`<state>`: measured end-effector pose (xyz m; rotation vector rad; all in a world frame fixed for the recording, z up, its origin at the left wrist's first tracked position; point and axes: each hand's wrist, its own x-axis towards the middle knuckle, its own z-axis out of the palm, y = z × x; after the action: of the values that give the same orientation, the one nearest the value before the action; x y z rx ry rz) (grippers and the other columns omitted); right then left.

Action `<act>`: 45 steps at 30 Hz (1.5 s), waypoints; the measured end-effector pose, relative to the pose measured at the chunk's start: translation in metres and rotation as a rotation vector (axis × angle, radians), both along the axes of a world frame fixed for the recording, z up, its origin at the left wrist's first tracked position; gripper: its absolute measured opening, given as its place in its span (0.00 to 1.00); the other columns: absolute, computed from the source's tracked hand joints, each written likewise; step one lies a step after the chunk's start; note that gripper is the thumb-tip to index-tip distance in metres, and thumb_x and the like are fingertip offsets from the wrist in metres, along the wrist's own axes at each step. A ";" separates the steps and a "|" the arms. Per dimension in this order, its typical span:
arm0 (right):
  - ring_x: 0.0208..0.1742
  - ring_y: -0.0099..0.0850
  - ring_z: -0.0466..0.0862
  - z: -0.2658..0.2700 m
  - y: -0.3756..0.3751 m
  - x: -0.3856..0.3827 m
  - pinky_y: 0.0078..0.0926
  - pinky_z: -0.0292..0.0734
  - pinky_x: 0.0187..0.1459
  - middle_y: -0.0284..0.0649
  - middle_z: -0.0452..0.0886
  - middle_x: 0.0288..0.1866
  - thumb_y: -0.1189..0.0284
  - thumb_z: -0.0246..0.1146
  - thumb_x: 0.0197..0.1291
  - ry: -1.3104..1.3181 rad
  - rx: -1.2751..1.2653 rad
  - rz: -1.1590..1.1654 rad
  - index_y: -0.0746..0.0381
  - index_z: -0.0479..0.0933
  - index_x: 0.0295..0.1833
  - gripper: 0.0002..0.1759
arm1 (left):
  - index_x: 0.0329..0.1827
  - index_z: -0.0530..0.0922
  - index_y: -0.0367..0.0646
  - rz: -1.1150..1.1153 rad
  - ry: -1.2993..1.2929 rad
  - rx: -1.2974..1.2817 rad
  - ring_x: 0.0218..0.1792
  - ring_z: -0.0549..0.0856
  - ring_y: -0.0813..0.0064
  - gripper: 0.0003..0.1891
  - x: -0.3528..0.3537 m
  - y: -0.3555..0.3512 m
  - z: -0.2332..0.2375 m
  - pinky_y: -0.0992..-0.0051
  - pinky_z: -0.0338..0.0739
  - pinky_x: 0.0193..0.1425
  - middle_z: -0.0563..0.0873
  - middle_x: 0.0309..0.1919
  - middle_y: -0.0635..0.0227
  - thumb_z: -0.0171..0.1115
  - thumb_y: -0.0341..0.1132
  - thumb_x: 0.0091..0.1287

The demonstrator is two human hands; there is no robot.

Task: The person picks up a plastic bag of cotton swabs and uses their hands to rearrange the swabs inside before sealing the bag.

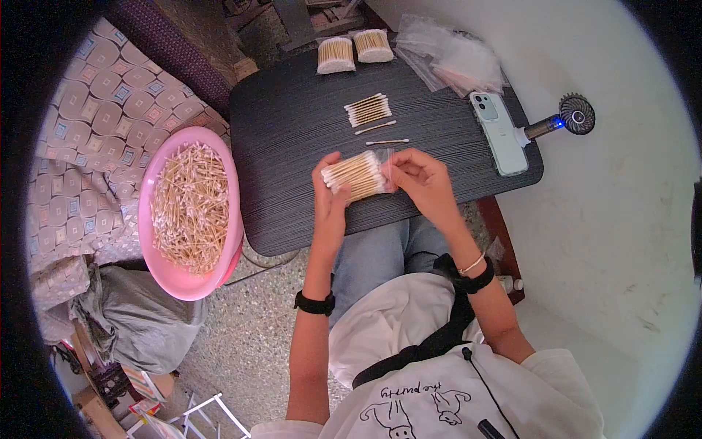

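A clear plastic bag of cotton swabs (355,176) is held between both hands over the near edge of the black table (292,132). My left hand (331,201) is closed around the bag's left part, thumb on the near side. At the bag's right end, my right hand (418,178) pinches the clear plastic edge between thumb and fingers. Beyond the hands lie a small row of swabs (368,110) and two single swabs, one (375,127) just below the row and another (387,142) nearer the bag.
Two filled swab packs (336,55) stand at the table's far edge, beside a heap of clear bags (457,58). A phone (500,135) and a small fan (576,115) are at the right. A pink basin (150,252) full of swabs is left of the table.
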<state>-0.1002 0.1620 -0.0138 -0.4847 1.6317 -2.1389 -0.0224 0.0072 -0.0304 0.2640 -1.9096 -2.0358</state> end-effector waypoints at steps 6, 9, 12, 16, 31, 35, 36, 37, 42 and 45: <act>0.35 0.18 0.77 -0.007 -0.007 0.011 0.16 0.74 0.38 0.33 0.79 0.35 0.74 0.59 0.65 -0.029 -0.074 -0.132 0.67 0.73 0.44 0.07 | 0.67 0.58 0.42 -0.037 0.028 -0.022 0.53 0.73 0.76 0.25 0.001 0.002 0.003 0.77 0.67 0.60 0.72 0.54 0.64 0.54 0.28 0.68; 0.36 0.18 0.77 -0.003 -0.009 0.014 0.16 0.73 0.40 0.33 0.79 0.37 0.74 0.58 0.66 -0.049 -0.097 -0.172 0.66 0.73 0.44 0.07 | 0.68 0.58 0.42 -0.033 0.028 -0.032 0.54 0.73 0.76 0.25 0.001 0.002 0.004 0.77 0.67 0.60 0.72 0.54 0.64 0.54 0.28 0.68; 0.37 0.18 0.78 0.001 -0.010 0.016 0.15 0.73 0.40 0.34 0.79 0.37 0.75 0.58 0.65 -0.084 -0.113 -0.216 0.67 0.73 0.45 0.07 | 0.67 0.58 0.42 -0.022 0.040 -0.043 0.54 0.73 0.75 0.25 0.001 0.004 0.005 0.77 0.67 0.60 0.71 0.54 0.63 0.54 0.28 0.68; 0.35 0.18 0.78 0.001 -0.009 0.014 0.15 0.74 0.38 0.35 0.80 0.36 0.75 0.59 0.64 -0.060 -0.087 -0.194 0.69 0.75 0.45 0.08 | 0.68 0.57 0.43 -0.032 0.039 -0.034 0.54 0.73 0.75 0.26 0.001 0.002 0.000 0.77 0.67 0.60 0.71 0.55 0.64 0.54 0.29 0.68; 0.40 0.21 0.79 0.001 -0.014 0.025 0.17 0.74 0.42 0.38 0.80 0.41 0.74 0.62 0.62 0.146 0.076 -0.284 0.70 0.79 0.48 0.12 | 0.72 0.50 0.44 -0.014 0.030 0.026 0.62 0.67 0.70 0.32 0.002 0.002 0.005 0.73 0.59 0.67 0.63 0.61 0.62 0.54 0.29 0.67; 0.44 0.27 0.80 0.004 -0.019 0.029 0.21 0.74 0.46 0.42 0.79 0.45 0.75 0.62 0.60 0.535 0.285 -0.338 0.70 0.79 0.49 0.13 | 0.72 0.50 0.44 -0.016 0.069 -0.033 0.63 0.66 0.69 0.32 0.001 0.004 0.002 0.72 0.58 0.68 0.61 0.63 0.61 0.54 0.28 0.67; 0.43 0.29 0.80 0.004 -0.019 0.028 0.21 0.74 0.46 0.42 0.79 0.45 0.75 0.62 0.60 0.558 0.289 -0.326 0.70 0.79 0.49 0.13 | 0.72 0.50 0.44 -0.007 0.070 -0.041 0.63 0.66 0.69 0.33 0.002 0.004 0.002 0.72 0.58 0.68 0.61 0.63 0.61 0.54 0.28 0.67; 0.43 0.30 0.80 0.004 -0.019 0.027 0.22 0.74 0.45 0.42 0.79 0.45 0.75 0.62 0.60 0.580 0.294 -0.315 0.70 0.79 0.49 0.13 | 0.72 0.50 0.44 0.004 0.070 -0.049 0.63 0.66 0.69 0.33 0.002 0.004 0.003 0.72 0.58 0.69 0.61 0.63 0.61 0.54 0.27 0.67; 0.45 0.25 0.78 0.000 -0.018 0.023 0.19 0.74 0.46 0.41 0.77 0.48 0.77 0.63 0.60 0.365 0.178 -0.264 0.70 0.77 0.53 0.16 | 0.72 0.50 0.44 -0.009 0.040 -0.013 0.63 0.66 0.69 0.32 0.002 0.002 0.007 0.71 0.58 0.69 0.62 0.63 0.61 0.55 0.27 0.66; 0.39 0.26 0.81 -0.004 -0.022 0.021 0.22 0.76 0.41 0.42 0.80 0.44 0.75 0.65 0.57 0.376 0.161 -0.308 0.70 0.78 0.48 0.14 | 0.72 0.51 0.44 -0.024 0.064 -0.030 0.64 0.65 0.68 0.32 0.002 0.003 0.004 0.71 0.58 0.69 0.62 0.62 0.61 0.55 0.27 0.67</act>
<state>-0.0792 0.1401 -0.0181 -0.6513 2.1913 -2.2006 -0.0204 0.0106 -0.0267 0.1670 -1.9119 -2.0040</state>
